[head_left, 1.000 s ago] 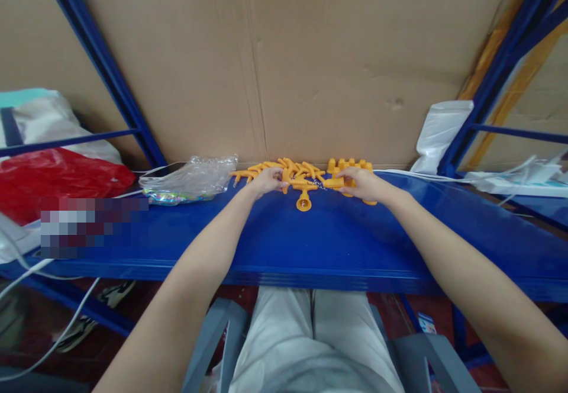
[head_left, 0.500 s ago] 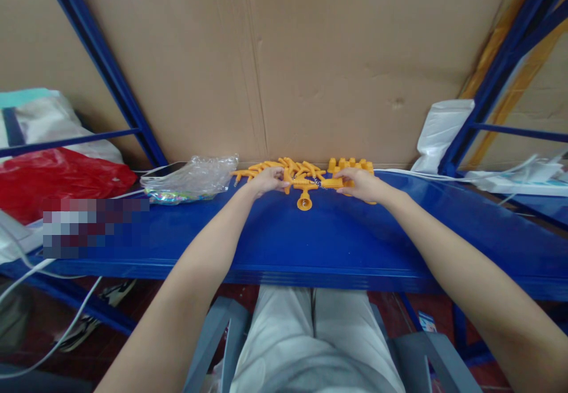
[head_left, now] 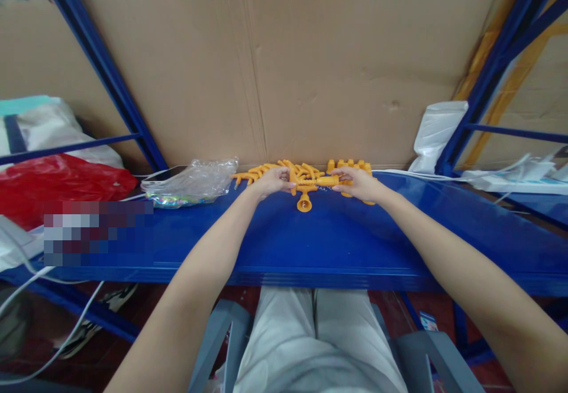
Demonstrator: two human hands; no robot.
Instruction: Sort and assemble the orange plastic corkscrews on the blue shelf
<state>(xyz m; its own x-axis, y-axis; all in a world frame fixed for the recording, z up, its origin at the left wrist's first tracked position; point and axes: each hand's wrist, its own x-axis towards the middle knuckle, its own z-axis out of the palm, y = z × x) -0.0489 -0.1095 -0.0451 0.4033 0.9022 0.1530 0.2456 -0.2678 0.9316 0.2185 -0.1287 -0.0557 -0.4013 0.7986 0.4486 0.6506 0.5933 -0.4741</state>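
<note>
My left hand [head_left: 274, 182] is closed around one end of a yellow plastic piece with a handle-like crossbar [head_left: 293, 180] and a thin ribbed rod to the right. In my right hand [head_left: 358, 184] a yellow plastic cylinder [head_left: 327, 180] is pinched between fingers and thumb. The rod's tip meets the cylinder's left end; how deep it goes in cannot be made out. Just below them, a yellow funnel-shaped piece [head_left: 304, 203] lies on the blue shelf with its round mouth towards me. Behind my left hand is a pile of yellow branching pieces [head_left: 261, 170].
Yellow blocky pieces [head_left: 350, 163] stand behind my right hand. To the left are a clear plastic bag [head_left: 199, 180] and a red bag [head_left: 62, 186]. A white pouch [head_left: 437, 135] leans by the right post. Cardboard [head_left: 310, 73] backs the blue shelf [head_left: 310, 245].
My left hand has shifted slightly right and the handled piece with it. The gap between its rod and the cylinder has closed.
</note>
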